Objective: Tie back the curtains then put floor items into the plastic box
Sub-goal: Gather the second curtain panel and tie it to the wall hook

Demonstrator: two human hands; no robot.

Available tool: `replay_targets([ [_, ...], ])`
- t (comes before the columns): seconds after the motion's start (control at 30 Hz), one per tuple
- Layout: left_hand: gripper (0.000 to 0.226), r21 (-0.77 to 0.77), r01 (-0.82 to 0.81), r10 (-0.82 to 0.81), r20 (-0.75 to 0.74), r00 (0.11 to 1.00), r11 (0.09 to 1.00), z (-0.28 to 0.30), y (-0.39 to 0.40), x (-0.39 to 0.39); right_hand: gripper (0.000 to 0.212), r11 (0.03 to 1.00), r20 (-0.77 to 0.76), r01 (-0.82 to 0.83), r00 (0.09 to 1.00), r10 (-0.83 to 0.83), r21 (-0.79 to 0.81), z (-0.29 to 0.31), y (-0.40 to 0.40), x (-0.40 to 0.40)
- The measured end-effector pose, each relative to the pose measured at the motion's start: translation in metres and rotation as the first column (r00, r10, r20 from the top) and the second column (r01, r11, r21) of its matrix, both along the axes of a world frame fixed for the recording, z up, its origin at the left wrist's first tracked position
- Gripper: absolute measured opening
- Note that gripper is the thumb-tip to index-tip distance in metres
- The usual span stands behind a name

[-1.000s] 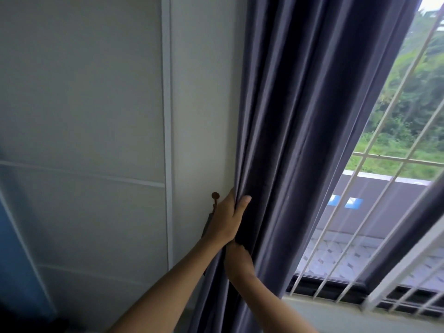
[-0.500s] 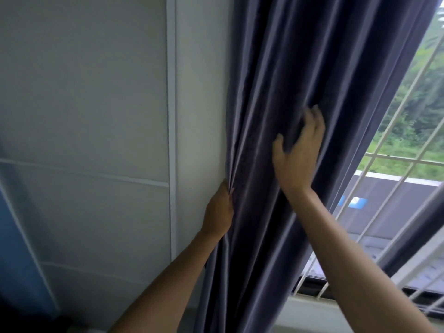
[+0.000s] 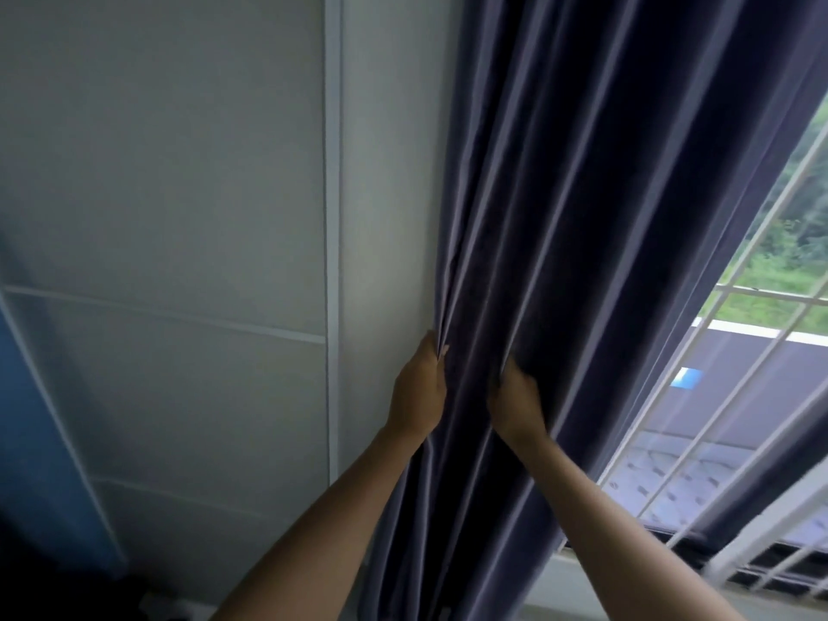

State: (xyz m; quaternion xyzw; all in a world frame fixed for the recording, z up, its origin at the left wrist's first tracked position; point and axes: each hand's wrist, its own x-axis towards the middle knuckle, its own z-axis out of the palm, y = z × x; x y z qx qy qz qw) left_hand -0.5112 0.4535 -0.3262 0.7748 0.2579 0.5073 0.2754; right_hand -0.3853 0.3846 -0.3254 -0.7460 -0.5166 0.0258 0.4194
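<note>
While both arms reach up from the bottom of the head view, we have the dark curtain bunched between two hands against the white wall. Our left hand pinches the curtain's wall-side edge, fingers curled into the folds right where cloth meets wall. Our right hand sits just beside it, fingers clenched round a fistful of pleats. Half a second ago that right hand was spread flat and high up on the fabric; now it has dropped level with the left and closed, so the sweep is done and the gather has begun. The left has barely moved from its spot at the edge.

To the right, the window bars show more daylight and greenery, which tells us the cloth is being drawn toward the wall. The small hook we glimpsed on the wall a second ago is now out of sight, probably behind the left hand, though the blur keeps us from being sure.

We judge the tie-back step is midway: cloth collected, nothing fastened yet. No plastic box or floor items appear here.
</note>
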Motion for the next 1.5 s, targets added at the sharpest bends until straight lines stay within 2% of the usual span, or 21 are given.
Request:
replay_targets([
  [0.07, 0.039, -0.029, 0.001, -0.001, 0.003, 1.000, 1.000, -0.001, 0.000, 0.002, 0.060, 0.995, 0.047, -0.040, 0.998, 0.045, -0.090, -0.024, -0.006, -0.006],
  [0.2, 0.056, -0.074, 0.001, 0.000, 0.006, 1.000, 0.997, -0.002, -0.005, 0.009, 0.067, 0.969, 0.199, 0.000, 0.979, 0.051, -0.247, -0.056, -0.013, -0.023],
  [0.27, 0.065, -0.126, -0.003, 0.004, 0.007, 1.000, 0.992, -0.002, -0.011, 0.012, 0.069, 0.916, 0.216, 0.039, 0.975, 0.052, -0.398, -0.068, -0.017, -0.032],
  [0.33, 0.064, -0.157, 0.022, -0.018, 0.032, 0.999, 0.987, 0.000, -0.019, 0.015, 0.068, 0.860, 0.251, 0.069, 0.966, 0.070, -0.505, -0.075, -0.020, -0.038],
  [0.47, 0.067, -0.152, 0.050, -0.039, 0.073, 0.997, 0.987, -0.001, -0.029, 0.020, 0.060, 0.873, 0.125, 0.003, 0.990, 0.067, -0.488, -0.081, -0.020, -0.044],
  [0.6, 0.080, -0.189, 0.060, -0.045, 0.081, 0.996, 0.980, -0.008, -0.031, 0.026, 0.040, 0.848, 0.159, 0.014, 0.984, 0.083, -0.531, -0.083, -0.017, -0.047],
  [0.7, 0.078, -0.172, 0.074, -0.065, 0.057, 0.996, 0.982, -0.008, -0.034, 0.028, 0.035, 0.829, 0.242, 0.047, 0.964, 0.108, -0.558, -0.082, -0.020, -0.050],
  [0.87, 0.083, -0.134, 0.051, -0.051, 0.002, 0.999, 0.990, -0.004, -0.030, 0.030, 0.039, 0.827, 0.281, 0.063, 0.952, 0.117, -0.558, -0.080, -0.024, -0.052],
  [1.0, 0.081, -0.136, 0.057, -0.063, -0.037, 0.997, 0.989, -0.005, -0.033, 0.033, 0.049, 0.805, 0.396, 0.116, 0.905, 0.157, -0.583, -0.080, -0.029, -0.050],
  [1.03, 0.079, -0.131, 0.049, -0.056, -0.044, 0.997, 0.990, -0.006, -0.033, 0.034, 0.050, 0.788, 0.383, 0.104, 0.907, 0.175, -0.607, -0.078, -0.030, -0.049],
  [1.07, 0.079, -0.122, 0.034, -0.039, -0.042, 0.998, 0.992, -0.008, -0.032, 0.035, 0.050, 0.767, 0.304, 0.062, 0.936, 0.177, -0.638, -0.073, -0.032, -0.050],
  [1.13, 0.080, -0.098, -0.002, -0.003, -0.044, 0.999, 0.995, -0.010, -0.029, 0.036, 0.060, 0.697, 0.044, -0.106, 0.980, 0.194, -0.710, -0.060, -0.036, -0.052],
  [1.17, 0.078, -0.087, -0.013, 0.009, -0.042, 0.999, 0.996, -0.009, -0.027, 0.035, 0.065, 0.659, -0.036, -0.173, 0.976, 0.216, -0.732, -0.047, -0.040, -0.053],
  [1.2, 0.077, -0.077, -0.022, 0.019, -0.040, 0.999, 0.997, -0.009, -0.024, 0.034, 0.060, 0.656, -0.028, -0.183, 0.971, 0.239, -0.732, -0.032, -0.044, -0.051],
  [1.23, 0.076, -0.069, -0.029, 0.026, -0.037, 0.999, 0.997, -0.007, -0.023, 0.032, 0.047, 0.698, 0.037, -0.149, 0.969, 0.245, -0.700, -0.012, -0.046, -0.046],
  [1.27, 0.075, -0.064, -0.034, 0.032, -0.034, 0.999, 0.997, -0.006, -0.021, 0.030, 0.033, 0.781, 0.120, -0.096, 0.970, 0.214, -0.617, 0.011, -0.049, -0.041],
  [1.33, 0.073, -0.051, -0.037, 0.035, -0.026, 0.999, 0.998, -0.006, -0.019, 0.026, 0.028, 0.970, 0.244, -0.005, 0.968, 0.066, -0.241, 0.059, -0.057, -0.027],
  [1.37, 0.072, -0.053, -0.031, 0.030, -0.021, 0.999, 0.998, -0.006, -0.018, 0.025, 0.028, 0.999, 0.250, 0.029, 0.968, -0.034, 0.026, 0.085, -0.063, -0.022],
  [1.4, 0.072, -0.065, -0.019, 0.018, -0.015, 1.000, 0.998, -0.007, -0.017, 0.024, 0.027, 0.955, 0.248, 0.051, 0.960, -0.126, 0.291, 0.110, -0.067, -0.015],
  [1.43, 0.071, -0.082, -0.006, 0.005, -0.013, 1.000, 0.997, -0.008, -0.017, 0.024, 0.028, 0.870, 0.260, 0.065, 0.941, -0.216, 0.488, 0.131, -0.071, -0.008],
  [1.5, 0.070, -0.096, 0.006, -0.007, -0.012, 1.000, 0.995, -0.008, -0.018, 0.025, 0.038, 0.736, 0.225, 0.096, 0.919, -0.324, 0.670, 0.161, -0.072, 0.007],
])
